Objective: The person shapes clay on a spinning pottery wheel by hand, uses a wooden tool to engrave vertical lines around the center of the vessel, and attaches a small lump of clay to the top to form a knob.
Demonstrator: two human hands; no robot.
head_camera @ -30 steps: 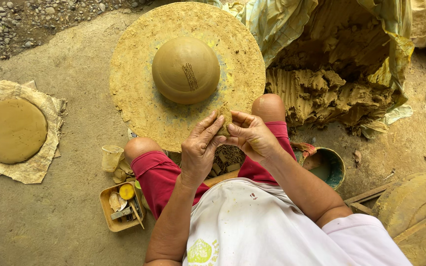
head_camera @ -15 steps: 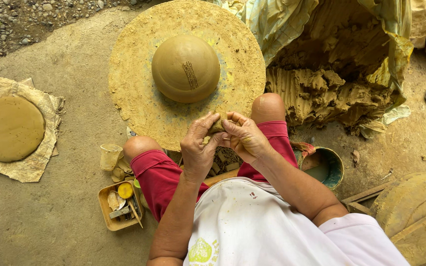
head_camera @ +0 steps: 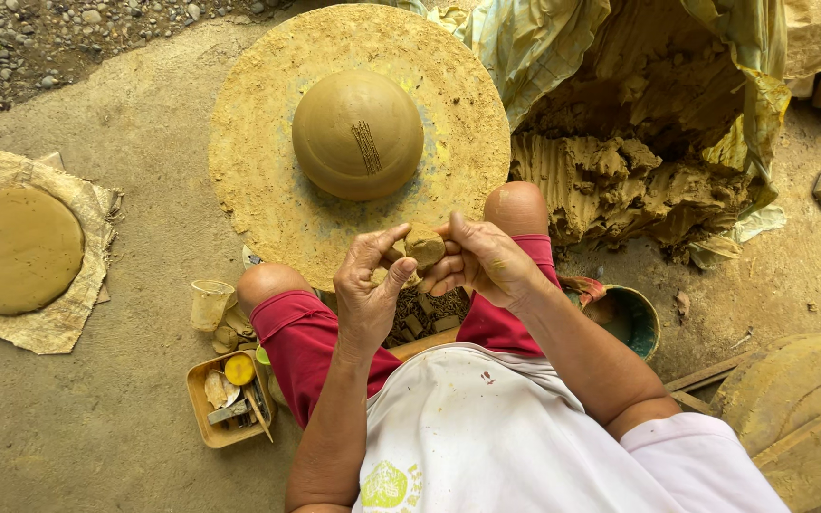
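Both hands meet over my lap, just in front of a round clay-caked wheel [head_camera: 258, 161]. My left hand [head_camera: 370, 285] and my right hand [head_camera: 482, 261] pinch a small lump of brown clay [head_camera: 423, 247] between their fingertips. A smooth clay dome [head_camera: 358, 133] with a dark scored patch sits upside down at the middle of the wheel, beyond the hands. My knees in red shorts flank the wheel's near edge.
A big heap of raw clay [head_camera: 620, 180] lies under plastic sheeting at the right. A flat clay disc [head_camera: 13, 249] rests on cloth at the left. A small tray of tools [head_camera: 230, 399], a plastic cup [head_camera: 211, 302] and a water bowl [head_camera: 631, 318] stand by my legs.
The hands have stayed together over the lap, and the fingers have shifted around the clay lump, turning it. The wheel and dome look unmoved.
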